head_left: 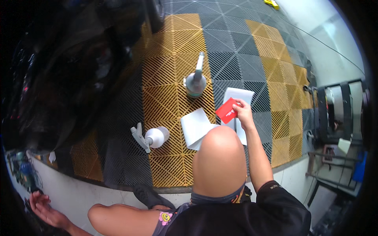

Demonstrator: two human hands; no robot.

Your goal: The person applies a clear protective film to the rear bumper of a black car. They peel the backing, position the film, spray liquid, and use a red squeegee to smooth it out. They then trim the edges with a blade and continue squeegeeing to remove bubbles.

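My right hand [243,112] pinches a flat red card [226,111] by its right edge, between thumb and fingers. It is held over white sheets on the floor, one of them a curled sheet [240,95]. A folded white sheet [193,125] lies to the left, partly behind my raised knee. Beyond it a spray bottle [195,85] stands upright. Nearer on the left is a white spray bottle [156,137] with a grey trigger head. Far from these, at the lower left, my left hand [45,208] is open and holds nothing, its fingers loosely bent.
A large dark glossy bulk [71,78] fills the left side. Yellow and grey slatted tiles [173,169] cover the floor, ending at pale tiles near me. A black wheeled rack [334,114] stands at the right. A small yellow thing [271,4] lies at the far edge.
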